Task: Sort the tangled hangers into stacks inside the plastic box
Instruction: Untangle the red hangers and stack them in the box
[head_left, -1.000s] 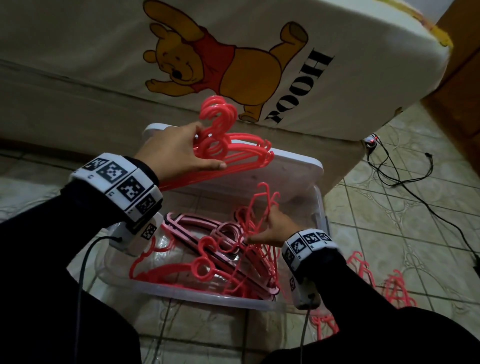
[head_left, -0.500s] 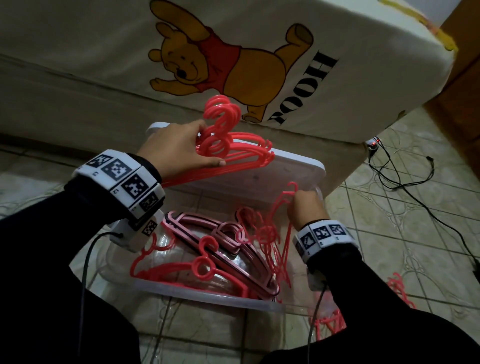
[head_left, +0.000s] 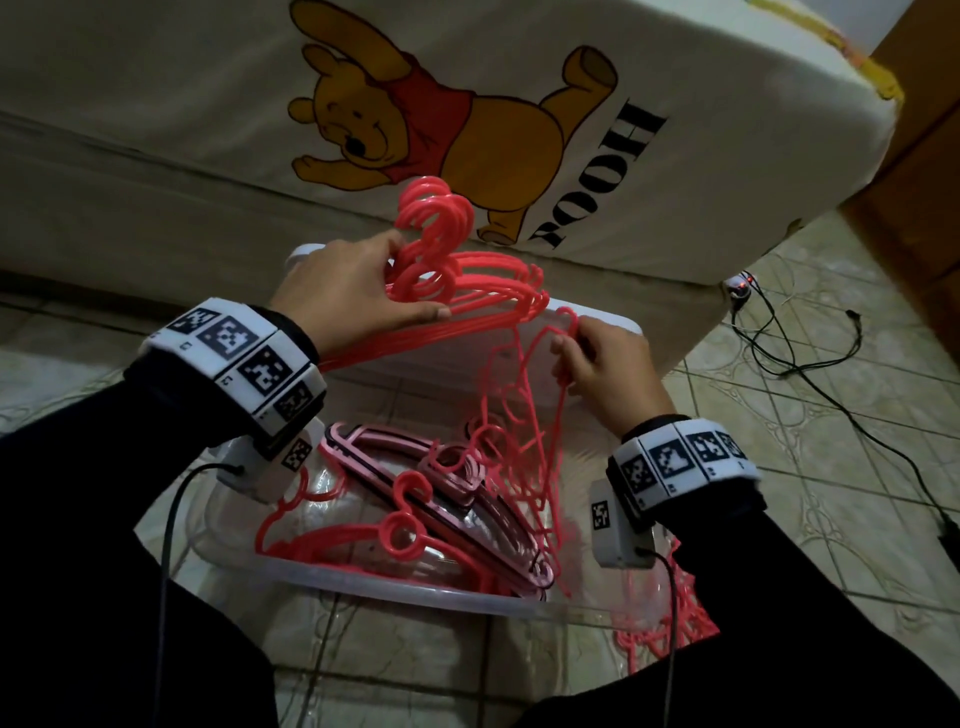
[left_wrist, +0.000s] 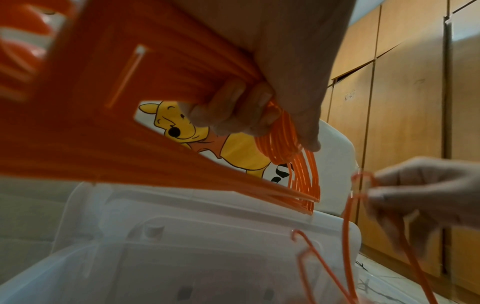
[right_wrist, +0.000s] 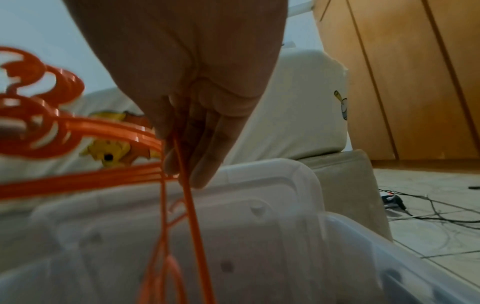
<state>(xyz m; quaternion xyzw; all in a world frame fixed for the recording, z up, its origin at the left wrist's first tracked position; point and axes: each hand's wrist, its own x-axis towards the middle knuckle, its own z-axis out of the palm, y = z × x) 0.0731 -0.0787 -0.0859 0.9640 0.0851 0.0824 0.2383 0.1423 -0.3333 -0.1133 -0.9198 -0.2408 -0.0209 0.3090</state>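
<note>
Both hands raised, left hand (head_left: 353, 291) and right hand (head_left: 605, 364) curled.

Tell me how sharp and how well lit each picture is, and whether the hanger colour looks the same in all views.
Head view: dim, fairly sharp, edges bent by the wide lens; the hangers in the left hand look pink-red. Left wrist view: hangers close, badly blurred, orange; the box soft. Right wrist view: right hand dark and blurred, its hanger orange, the hangers at left smeared.
</note>
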